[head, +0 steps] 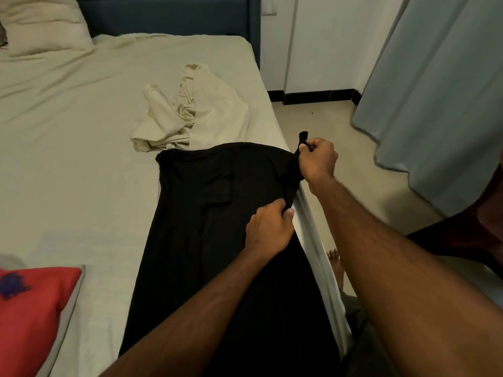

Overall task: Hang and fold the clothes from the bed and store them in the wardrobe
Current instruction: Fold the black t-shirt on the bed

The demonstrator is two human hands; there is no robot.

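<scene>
The right hand pinches a raised end of the black garment at the bed's edge; the left hand grips its right side; it lies flat lengthwise; a crumpled cream garment sits just beyond.

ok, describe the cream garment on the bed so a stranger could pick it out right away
Start at the wide bed with the pale sheet and go to its right edge. There a long black garment lies flat, gripped by both hands; just beyond its far end lies the crumpled cream garment. Unlike the flat sheet of near-matching colour, it is bunched into raised folds.
</scene>
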